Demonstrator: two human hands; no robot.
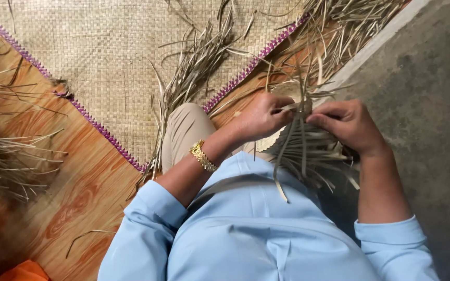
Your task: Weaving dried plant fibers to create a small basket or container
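A partly woven piece of dried palm strips (308, 148) rests on my lap, its loose ends fanning out toward me and to the right. My left hand (262, 115), with a gold bracelet at the wrist, pinches a flat pale strip near the top of the weave. My right hand (349, 125) grips strips at the same spot, fingers curled over them. The two hands nearly touch. I wear a light blue shirt and beige trousers.
A woven straw mat (110, 57) with a purple zigzag edge lies ahead on the wood-patterned floor (79, 187). Loose dried strips lie on the mat (194, 67), in a bundle at the left (6, 161) and at upper right (350, 26). Grey concrete (433, 104) runs along the right.
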